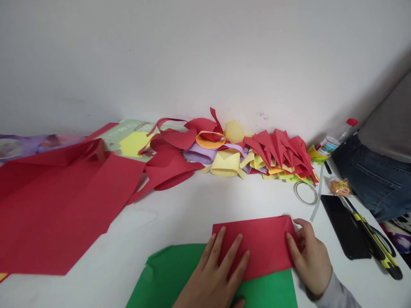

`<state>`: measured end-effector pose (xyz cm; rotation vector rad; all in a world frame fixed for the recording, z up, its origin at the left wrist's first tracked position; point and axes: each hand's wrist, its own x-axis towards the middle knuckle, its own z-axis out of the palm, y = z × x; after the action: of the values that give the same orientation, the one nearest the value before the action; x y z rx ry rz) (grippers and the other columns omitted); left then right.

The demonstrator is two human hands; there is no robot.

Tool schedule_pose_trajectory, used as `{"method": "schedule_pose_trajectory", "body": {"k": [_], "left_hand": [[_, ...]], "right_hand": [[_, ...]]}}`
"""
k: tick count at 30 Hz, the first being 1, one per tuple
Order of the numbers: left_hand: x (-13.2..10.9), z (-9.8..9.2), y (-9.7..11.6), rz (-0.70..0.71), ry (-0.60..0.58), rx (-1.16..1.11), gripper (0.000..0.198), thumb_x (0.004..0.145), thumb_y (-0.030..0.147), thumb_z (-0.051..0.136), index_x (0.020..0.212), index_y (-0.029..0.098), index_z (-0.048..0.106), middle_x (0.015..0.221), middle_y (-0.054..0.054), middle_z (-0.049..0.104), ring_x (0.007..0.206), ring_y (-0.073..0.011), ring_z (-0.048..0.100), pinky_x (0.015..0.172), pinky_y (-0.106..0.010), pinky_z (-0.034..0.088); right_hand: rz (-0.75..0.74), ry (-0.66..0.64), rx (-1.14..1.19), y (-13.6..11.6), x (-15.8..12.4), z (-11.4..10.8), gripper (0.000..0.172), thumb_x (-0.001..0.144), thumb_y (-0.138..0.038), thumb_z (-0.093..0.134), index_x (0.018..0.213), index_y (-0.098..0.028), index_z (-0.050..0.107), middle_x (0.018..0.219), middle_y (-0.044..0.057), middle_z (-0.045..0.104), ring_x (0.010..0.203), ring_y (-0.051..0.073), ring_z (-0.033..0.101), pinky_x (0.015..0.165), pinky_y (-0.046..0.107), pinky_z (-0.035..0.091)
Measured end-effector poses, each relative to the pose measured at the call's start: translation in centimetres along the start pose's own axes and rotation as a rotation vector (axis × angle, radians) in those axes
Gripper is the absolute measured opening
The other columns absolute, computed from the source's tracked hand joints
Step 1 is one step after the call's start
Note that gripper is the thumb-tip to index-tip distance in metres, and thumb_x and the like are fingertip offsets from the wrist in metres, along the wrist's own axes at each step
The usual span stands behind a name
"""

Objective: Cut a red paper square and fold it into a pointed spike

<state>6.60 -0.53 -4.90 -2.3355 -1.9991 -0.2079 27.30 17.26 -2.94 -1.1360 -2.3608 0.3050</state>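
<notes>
A folded piece of red paper [266, 246] lies partly over a green sheet [167, 267] at the near edge of the white table. My left hand [216, 271] rests flat on its left part, fingers spread. At the other end, my right hand [310, 259] pinches the right edge of the red paper between thumb and fingers. A small fold shows at the upper right corner, close to the right fingertips. Part of the green sheet is covered by the red paper and my left hand.
Large red sheets [61, 209] spread at left. Along the wall stand paper pieces [224, 164] and folded red points [279, 147]. To the right are a tape roll [296, 194], a black phone [342, 224], a yellow-black cutter [374, 239], a wrapped snack [339, 187], a bottle [330, 145] and a person's jeans [372, 171].
</notes>
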Motion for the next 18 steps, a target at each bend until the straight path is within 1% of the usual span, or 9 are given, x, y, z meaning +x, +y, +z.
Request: {"method": "schedule_pose_trajectory", "body": {"k": [2,4,6,8,10,12,16,18], "left_hand": [[0.0,0.3,-0.1,0.027,0.091,0.062,0.070,0.081,0.046,0.062,0.144,0.025,0.042,0.150,-0.015,0.041,0.135,-0.0482,0.032,0.105,-0.062,0.032],[0.2,0.7,-0.3,0.060,0.205,0.127,0.067,0.083,0.053,0.059,0.141,0.023,0.047,0.145,-0.016,0.047,0.134,-0.0485,0.032,0.106,-0.063,0.028],[0.4,1.2,-0.5,0.074,0.304,0.186,0.059,0.085,0.053,0.056,0.136,0.023,0.052,0.139,-0.015,0.053,0.135,-0.0475,0.031,0.110,-0.065,0.019],[0.5,1.5,-0.6,0.062,0.361,0.235,0.049,0.087,0.044,0.056,0.132,0.026,0.054,0.135,-0.012,0.056,0.136,-0.0447,0.031,0.112,-0.065,0.013],[0.5,1.6,-0.7,0.046,0.365,0.257,0.044,0.087,0.036,0.056,0.131,0.028,0.054,0.135,-0.009,0.057,0.135,-0.0415,0.034,0.113,-0.063,0.015],[0.5,1.3,-0.9,0.056,0.339,0.256,0.044,0.087,0.033,0.056,0.131,0.029,0.054,0.134,-0.009,0.057,0.135,-0.0406,0.036,0.113,-0.061,0.017],[0.3,0.6,-1.4,0.100,0.316,0.239,0.046,0.085,0.036,0.060,0.131,0.029,0.056,0.130,-0.010,0.061,0.138,-0.0441,0.030,0.114,-0.062,0.011],[0.2,0.8,-1.8,0.109,0.328,0.228,0.046,0.087,0.039,0.058,0.132,0.030,0.056,0.130,-0.008,0.061,0.140,-0.0421,0.027,0.116,-0.060,0.012]], "right_hand": [[-0.045,0.006,0.017,0.1,-0.1,-0.2,0.034,0.096,-0.043,0.042,0.105,-0.017,0.062,0.079,0.006,0.073,0.061,0.019,0.070,0.055,0.027,0.054],[-0.100,0.020,0.030,0.2,-0.2,-0.4,0.032,0.096,-0.040,0.044,0.100,-0.018,0.067,0.088,0.010,0.074,0.070,0.020,0.072,0.063,0.029,0.058],[-0.136,0.001,0.053,0.6,-0.3,-0.5,0.030,0.095,-0.037,0.047,0.102,-0.018,0.069,0.087,0.010,0.074,0.072,0.020,0.071,0.065,0.029,0.059],[-0.149,-0.045,0.071,1.1,-0.5,-0.6,0.028,0.094,-0.033,0.049,0.108,-0.018,0.068,0.083,0.008,0.072,0.070,0.019,0.071,0.062,0.027,0.059],[-0.151,-0.077,0.077,1.6,-0.8,-0.5,0.028,0.094,-0.031,0.050,0.112,-0.019,0.067,0.083,0.008,0.071,0.069,0.019,0.070,0.061,0.027,0.059],[-0.149,-0.091,0.070,2.0,-1.1,-0.3,0.028,0.095,-0.030,0.049,0.115,-0.020,0.066,0.084,0.008,0.071,0.070,0.020,0.071,0.062,0.027,0.060],[-0.154,-0.107,0.051,1.7,-1.2,-0.2,0.030,0.096,-0.026,0.047,0.120,-0.020,0.063,0.086,0.009,0.069,0.075,0.020,0.070,0.067,0.028,0.060],[-0.151,-0.105,0.043,1.1,-1.2,-0.3,0.030,0.096,-0.024,0.045,0.120,-0.019,0.062,0.083,0.008,0.067,0.072,0.019,0.069,0.066,0.028,0.059]]}}
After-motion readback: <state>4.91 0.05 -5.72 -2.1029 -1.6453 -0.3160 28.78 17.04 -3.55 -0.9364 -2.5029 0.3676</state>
